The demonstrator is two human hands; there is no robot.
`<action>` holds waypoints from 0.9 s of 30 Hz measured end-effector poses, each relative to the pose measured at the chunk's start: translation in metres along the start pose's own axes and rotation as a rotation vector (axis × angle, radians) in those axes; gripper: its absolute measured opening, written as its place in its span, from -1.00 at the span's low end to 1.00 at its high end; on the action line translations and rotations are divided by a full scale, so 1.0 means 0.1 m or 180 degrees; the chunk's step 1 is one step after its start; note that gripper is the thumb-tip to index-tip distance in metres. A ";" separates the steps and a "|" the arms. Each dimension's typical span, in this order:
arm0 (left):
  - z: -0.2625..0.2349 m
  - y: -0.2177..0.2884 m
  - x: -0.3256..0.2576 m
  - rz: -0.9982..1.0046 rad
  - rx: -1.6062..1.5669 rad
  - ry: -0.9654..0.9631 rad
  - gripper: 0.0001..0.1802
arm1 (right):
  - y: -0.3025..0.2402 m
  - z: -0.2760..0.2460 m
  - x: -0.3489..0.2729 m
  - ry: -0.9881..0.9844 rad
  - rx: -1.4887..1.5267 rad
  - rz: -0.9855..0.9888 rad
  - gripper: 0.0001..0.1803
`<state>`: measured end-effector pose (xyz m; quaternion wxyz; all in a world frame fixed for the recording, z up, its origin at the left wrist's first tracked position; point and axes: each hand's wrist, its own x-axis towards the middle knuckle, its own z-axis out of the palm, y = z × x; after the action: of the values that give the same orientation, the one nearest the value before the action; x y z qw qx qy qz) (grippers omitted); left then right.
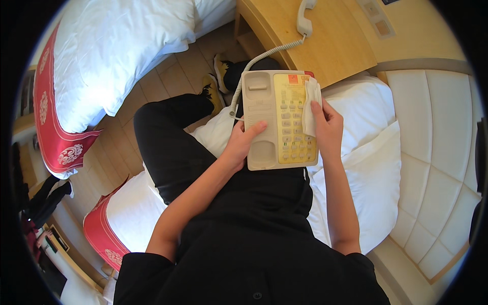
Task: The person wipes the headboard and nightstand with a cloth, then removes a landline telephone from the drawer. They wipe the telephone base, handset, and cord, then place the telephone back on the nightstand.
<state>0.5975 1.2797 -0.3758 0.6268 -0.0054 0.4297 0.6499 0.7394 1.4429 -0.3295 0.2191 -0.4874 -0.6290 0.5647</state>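
Observation:
A cream telephone base [262, 127] with a yellow keypad panel is held up over my lap, its handset cradle bare. My left hand [243, 142] grips its left edge, thumb on top and fingers underneath. In my right hand [328, 124] a folded white cloth [310, 109] is pinched against the right edge of the base, covering part of the panel. The telephone handset [305, 20] lies apart on the wooden nightstand. A coiled cord [269, 52] runs from it to the left side of the base.
The wooden nightstand [335, 56] stands ahead, with a wall socket panel [377, 19] behind it. I sit on a white bed [373, 173] beside a padded headboard [432, 137]. Another bed [117, 51] with a red runner [48, 122] is at left. Another person [43, 203] is at far left.

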 end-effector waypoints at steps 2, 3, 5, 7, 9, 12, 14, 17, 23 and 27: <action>0.01 0.03 -0.01 -0.0082 -0.0038 0.0010 -0.42 | 0.04 -0.02 -0.12 0.0011 -0.0161 -0.0045 -0.52; 0.00 0.02 -0.01 -0.0130 -0.0145 0.0056 -0.43 | 0.10 -0.06 -0.23 -0.0008 -0.0250 -0.0055 -0.52; -0.03 0.02 -0.01 -0.0215 -0.0360 0.0162 -0.44 | 0.10 -0.10 -0.49 0.0022 -0.0515 -0.0091 -0.53; -0.03 0.01 0.00 -0.0199 -0.0430 0.0086 -0.45 | 0.02 -0.10 -0.77 0.0166 -0.0877 -0.0131 -0.55; -0.01 0.02 0.00 -0.0190 -0.0391 0.0063 -0.44 | 0.14 -0.12 -0.91 0.0372 -0.1382 -0.0877 -0.56; 0.01 0.02 0.00 -0.0170 -0.0274 0.0129 -0.41 | 0.18 -0.12 -1.00 0.0471 -0.1756 -0.1466 -0.53; -0.02 -0.01 0.01 -0.0185 -0.0304 0.0157 -0.41 | 0.16 -0.07 -0.95 0.0288 -0.2100 -0.1787 -0.54; 0.00 -0.03 0.02 0.0002 -0.0001 0.0092 -0.39 | 0.06 0.11 -0.86 -0.0470 -0.3246 -0.1376 -0.29; 0.07 -0.01 0.02 0.0406 0.0346 0.0005 -0.41 | -0.07 0.23 -0.47 -0.0597 -0.3337 -0.1527 -0.13; 0.08 0.05 0.00 0.0261 0.0415 0.0000 -0.39 | -0.13 0.42 -0.11 -0.0380 -0.3351 -0.1871 -0.13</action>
<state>0.5979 1.2849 -0.3676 0.5987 0.0530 0.4710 0.6456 0.7051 1.4138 -0.3259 0.0596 -0.3036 -0.9434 0.1198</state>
